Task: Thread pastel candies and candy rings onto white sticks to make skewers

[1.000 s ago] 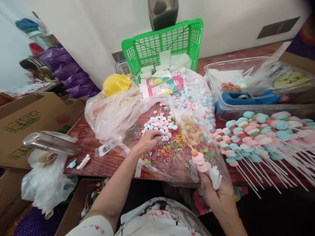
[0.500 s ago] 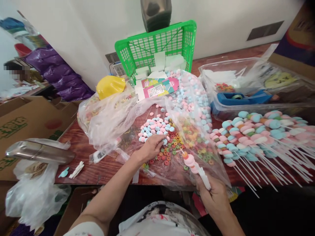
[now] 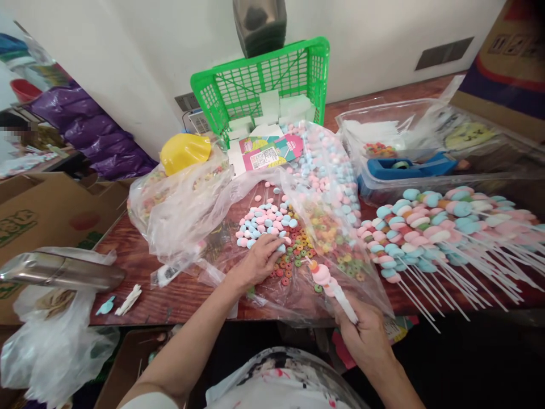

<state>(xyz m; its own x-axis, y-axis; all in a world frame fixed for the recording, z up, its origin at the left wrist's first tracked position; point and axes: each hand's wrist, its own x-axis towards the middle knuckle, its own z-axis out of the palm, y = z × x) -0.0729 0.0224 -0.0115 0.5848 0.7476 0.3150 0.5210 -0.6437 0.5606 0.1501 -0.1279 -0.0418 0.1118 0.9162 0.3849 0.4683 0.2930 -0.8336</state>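
My left hand (image 3: 259, 260) is over the near edge of a pile of pink and blue marshmallows (image 3: 263, 218), with its fingers bent down. A blue marshmallow (image 3: 281, 248) shows at the fingertips. Fruit-coloured cereal rings (image 3: 298, 250) lie right beside that hand, on clear plastic. Near the table's front edge, my right hand (image 3: 364, 329) is closed around a white stick. Threaded at its upper end are an orange ring (image 3: 313, 265) and pink marshmallows (image 3: 321, 275); the stick's tip sticks out above them, tilted up to the left.
Finished marshmallow skewers (image 3: 443, 227) are heaped at right, sticks toward me. Behind them stands a clear bin (image 3: 383, 184) with a blue tape dispenser (image 3: 409, 166). A green basket (image 3: 259, 68) leans at the back. Left are plastic bags (image 3: 170, 210), a yellow bowl (image 3: 185, 153) and a steel flask (image 3: 63, 271).
The whole view has shifted slightly, so things appear further left. My left hand stays at the marshmallow pile, its fingers slightly moved. My right hand still holds the skewer.
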